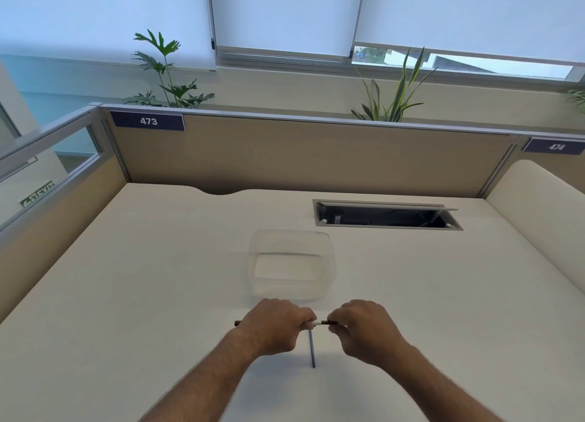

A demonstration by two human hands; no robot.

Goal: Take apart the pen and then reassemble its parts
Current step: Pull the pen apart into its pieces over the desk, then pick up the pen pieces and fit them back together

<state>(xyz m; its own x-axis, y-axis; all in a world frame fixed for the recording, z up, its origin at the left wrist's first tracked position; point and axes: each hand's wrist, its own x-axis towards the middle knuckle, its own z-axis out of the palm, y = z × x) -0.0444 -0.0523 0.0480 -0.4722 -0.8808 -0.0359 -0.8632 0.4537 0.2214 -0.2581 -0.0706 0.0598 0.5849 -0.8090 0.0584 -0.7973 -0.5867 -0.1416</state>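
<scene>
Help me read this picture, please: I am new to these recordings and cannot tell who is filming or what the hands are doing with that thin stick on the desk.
There is no machine here. A person wears a wide-angle camera on the head, so you look down along both forearms at their own hands.

The left hand is closed around the pen body, whose dark end sticks out on the far side of the fist. The right hand pinches a small dark end piece at the pen's other end. Whether that piece is being taken off or put on, one picture cannot tell.

On the desk, below the hands, lies a thin blue-grey rod, probably the ink refill. Beyond the hands stands a clear plastic container; nothing can be seen inside it. Further back is an open cable hatch.
</scene>
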